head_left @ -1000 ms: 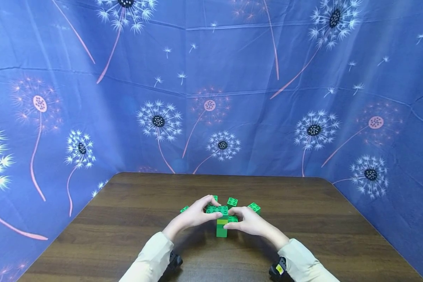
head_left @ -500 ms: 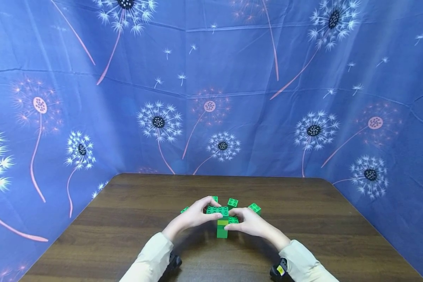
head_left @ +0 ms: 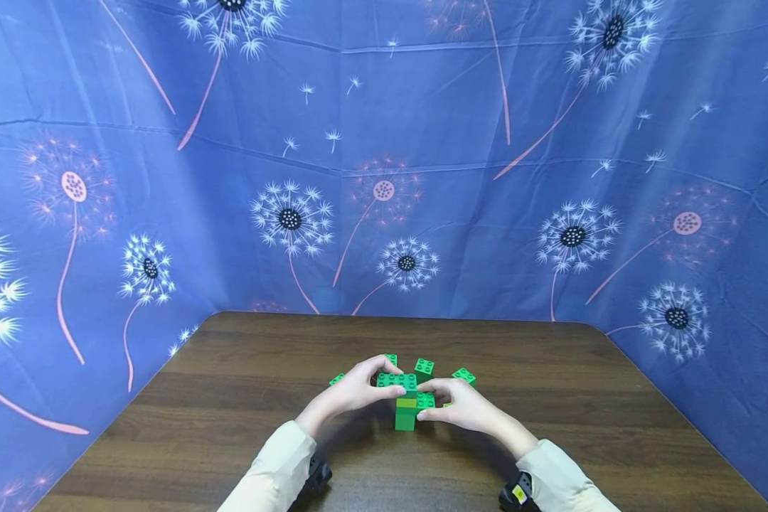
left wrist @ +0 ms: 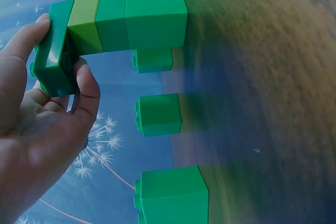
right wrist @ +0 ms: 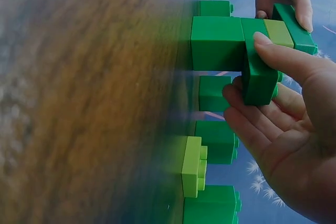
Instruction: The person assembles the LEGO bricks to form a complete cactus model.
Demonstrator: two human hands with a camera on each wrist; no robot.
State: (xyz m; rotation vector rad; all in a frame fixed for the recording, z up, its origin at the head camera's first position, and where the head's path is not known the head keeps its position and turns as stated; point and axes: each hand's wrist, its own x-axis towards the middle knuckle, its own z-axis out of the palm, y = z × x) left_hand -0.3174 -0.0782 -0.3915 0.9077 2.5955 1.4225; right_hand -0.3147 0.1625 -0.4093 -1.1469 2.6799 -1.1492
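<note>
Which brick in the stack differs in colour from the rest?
The yellow-green brick, directly beneath the top green brick that the left hand grips; the other stacked bricks are darker green.

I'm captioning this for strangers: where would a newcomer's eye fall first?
Probably on the blue dandelion-print curtain behind the brown table. Next, the green brick tower near the table's centre: the left hand grips its top brick, and the right hand holds its side brick.

green blocks (left wrist: 156, 18): at least 7 | lime bricks (right wrist: 190, 167): 2 | table (head_left: 230, 398): 1
</note>
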